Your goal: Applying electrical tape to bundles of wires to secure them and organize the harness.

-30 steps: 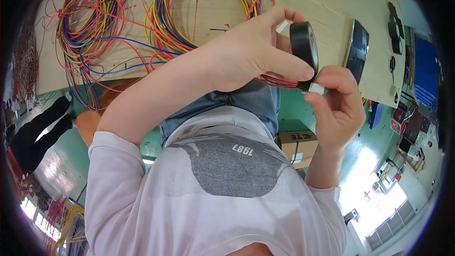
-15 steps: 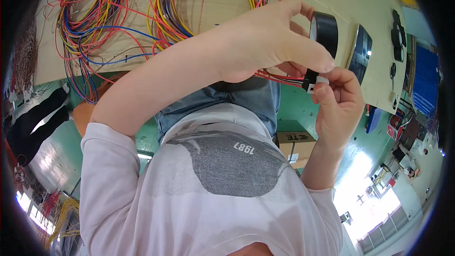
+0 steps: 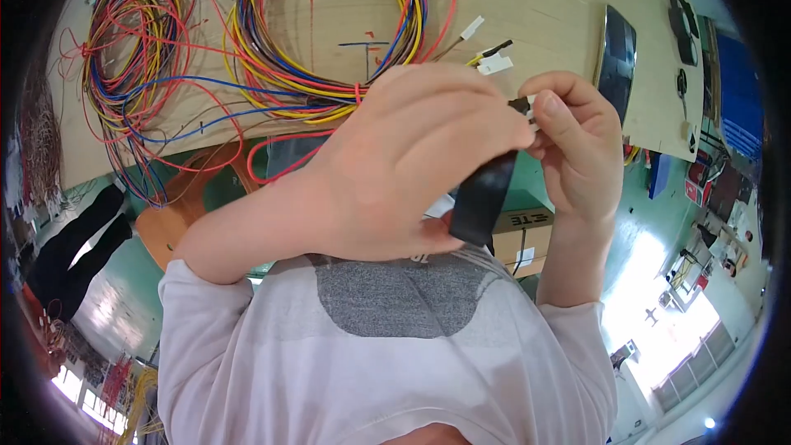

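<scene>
Hidden or unclear: we cannot see the palm side of our left hand (image 3: 412, 165), whose back fills the middle of the frame and covers most of what it carries. The dark rim of the picture cuts off the tangled wire bundle (image 3: 136, 74) at upper left and the objects at far right. The small part pinched at upper right of centre is too small for us to tell more than that it is black and white.

Left of frame: tangled wire bundle of red, blue and yellow strands on the wooden tabletop (image 3: 544, 8). Upper centre: coiled wire loop (image 3: 329, 41) in yellow, red and blue, lying flat, with white-tagged wire ends (image 3: 486, 53) just beside it to the right.

Centre: black tape roll (image 3: 484, 198), seen edge-on, projecting from under our left hand toward lower right, held up off the tabletop and in front of our pale shirt (image 3: 387, 363). Our left hand is curled closed around the roll, fingertips reaching right.

Right of centre: our right hand (image 3: 577, 144), fingers bent closed, thumb and forefinger pinching the small black-and-white part (image 3: 525, 107) where the two hands meet. The roll sits just below and left of that pinch.

Upper right: dark flat object (image 3: 616, 58) on the tabletop.
</scene>
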